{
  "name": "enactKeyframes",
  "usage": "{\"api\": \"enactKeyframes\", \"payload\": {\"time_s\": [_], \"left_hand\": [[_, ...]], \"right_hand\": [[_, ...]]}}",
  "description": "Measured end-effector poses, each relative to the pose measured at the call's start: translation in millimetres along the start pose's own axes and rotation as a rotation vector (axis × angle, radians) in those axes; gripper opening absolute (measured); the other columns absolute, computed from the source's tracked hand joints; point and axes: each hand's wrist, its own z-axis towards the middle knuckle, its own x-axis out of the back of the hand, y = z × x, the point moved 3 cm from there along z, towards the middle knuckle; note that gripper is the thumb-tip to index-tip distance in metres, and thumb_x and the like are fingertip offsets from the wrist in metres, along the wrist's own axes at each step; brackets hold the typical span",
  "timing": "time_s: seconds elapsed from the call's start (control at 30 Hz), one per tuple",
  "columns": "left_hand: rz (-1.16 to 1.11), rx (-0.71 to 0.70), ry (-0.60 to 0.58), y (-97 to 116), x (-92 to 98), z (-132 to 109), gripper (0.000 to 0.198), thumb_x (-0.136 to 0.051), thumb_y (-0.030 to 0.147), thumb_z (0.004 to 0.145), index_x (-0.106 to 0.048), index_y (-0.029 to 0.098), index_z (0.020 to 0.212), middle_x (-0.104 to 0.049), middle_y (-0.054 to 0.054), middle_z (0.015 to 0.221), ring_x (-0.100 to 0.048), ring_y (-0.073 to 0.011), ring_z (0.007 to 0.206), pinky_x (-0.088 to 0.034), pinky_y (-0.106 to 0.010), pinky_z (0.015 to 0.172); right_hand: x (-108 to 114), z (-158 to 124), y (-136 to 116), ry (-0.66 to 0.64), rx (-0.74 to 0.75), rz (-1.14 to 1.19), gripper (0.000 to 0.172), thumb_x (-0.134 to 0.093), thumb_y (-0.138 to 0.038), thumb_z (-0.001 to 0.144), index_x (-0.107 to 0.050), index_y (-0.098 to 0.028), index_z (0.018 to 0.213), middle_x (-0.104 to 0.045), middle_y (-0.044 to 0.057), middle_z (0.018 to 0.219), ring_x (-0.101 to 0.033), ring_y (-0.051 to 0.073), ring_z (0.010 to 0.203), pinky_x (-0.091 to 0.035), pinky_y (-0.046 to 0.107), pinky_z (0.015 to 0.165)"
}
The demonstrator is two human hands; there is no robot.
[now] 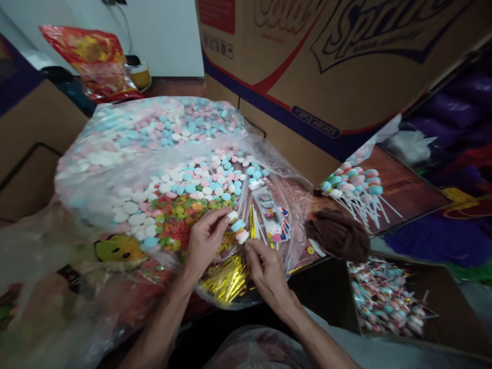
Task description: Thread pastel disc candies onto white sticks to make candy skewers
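Note:
Between my two hands is a candy skewer (239, 228), a short row of white, blue, orange and pink sweets. The fingers of my left hand (204, 240) pinch the white sweet at its upper end. My right hand (269, 272) grips the lower end, where its fingers hide the stick. Beneath them lie ring-shaped gummies (175, 220) in green, yellow and orange. Pastel marshmallow-like sweets (207, 179) spread out behind the gummies. Gold twist ties (227, 279) fill the space just below my hands. A printed packet (271, 215) rests beside white sticks to the right.
A large clear bag of pastel sweets (161, 120) stands behind. Finished candy skewers (355, 182) are piled at the right, near a brown cloth (340, 236). An open box (442, 307) holds wrapped ones. A big carton (280, 77) and a red bag (94, 59) stand at the back.

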Motion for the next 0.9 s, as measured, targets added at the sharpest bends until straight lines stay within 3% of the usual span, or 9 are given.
{"api": "enactKeyframes", "payload": {"time_s": [0.13, 0.4, 0.6, 0.7, 0.8, 0.9], "left_hand": [[0.125, -0.050, -0.034, 0, 0.0, 1, 0.033, -0.057, 0.035, 0.091, -0.070, 0.018, 0.117, -0.070, -0.008, 0.117, -0.066, -0.0192, 0.107, -0.054, -0.032, 0.094], [0.299, -0.166, -0.069, 4, -3.7, 0, 0.032, -0.050, 0.034, 0.094, -0.074, 0.020, 0.111, -0.070, -0.006, 0.099, -0.066, -0.0154, 0.087, -0.054, -0.025, 0.076], [0.267, -0.110, -0.059, -1, -2.0, 0, 0.032, -0.053, 0.038, 0.092, -0.075, 0.019, 0.105, -0.071, -0.007, 0.103, -0.068, -0.0179, 0.093, -0.055, -0.027, 0.081], [0.240, -0.086, -0.066, -1, -2.1, 1, 0.034, -0.054, 0.041, 0.092, -0.073, 0.020, 0.111, -0.072, -0.007, 0.106, -0.068, -0.0194, 0.097, -0.056, -0.030, 0.088], [0.161, -0.069, -0.046, 0, -2.2, 0, 0.042, -0.056, 0.044, 0.090, -0.067, 0.021, 0.124, -0.069, -0.007, 0.122, -0.066, -0.0217, 0.109, -0.055, -0.033, 0.096], [0.063, 0.018, 0.026, -3, 0.2, 0, 0.055, -0.059, 0.047, 0.088, -0.056, 0.022, 0.137, -0.067, -0.008, 0.127, -0.071, -0.0204, 0.099, -0.059, -0.032, 0.089]], "right_hand": [[-1, 3, -1, -0.022, 0.005, -0.007, 0.027, -0.042, -0.025, 0.097, -0.051, -0.019, 0.073, -0.039, -0.005, 0.061, -0.038, 0.010, 0.056, -0.028, 0.023, 0.055], [-7, 5, 1, -0.023, 0.015, -0.048, 0.028, -0.039, -0.025, 0.098, -0.045, -0.020, 0.070, -0.036, -0.006, 0.060, -0.037, 0.010, 0.054, -0.026, 0.024, 0.055], [-4, 14, -2, 0.020, 0.013, -0.071, 0.027, -0.039, -0.021, 0.094, -0.044, -0.020, 0.068, -0.035, -0.006, 0.058, -0.035, 0.010, 0.053, -0.024, 0.024, 0.053], [1, 19, -5, 0.023, 0.034, -0.101, 0.028, -0.040, -0.020, 0.093, -0.046, -0.020, 0.066, -0.033, -0.006, 0.056, -0.032, 0.009, 0.051, -0.023, 0.024, 0.051], [13, 24, -8, 0.019, 0.108, -0.133, 0.028, -0.040, -0.019, 0.094, -0.049, -0.020, 0.067, -0.036, -0.006, 0.057, -0.034, 0.009, 0.052, -0.024, 0.023, 0.051], [36, 27, -7, 0.078, 0.186, -0.188, 0.029, -0.041, -0.020, 0.095, -0.052, -0.019, 0.068, -0.043, -0.004, 0.061, -0.040, 0.009, 0.055, -0.029, 0.023, 0.055]]}}
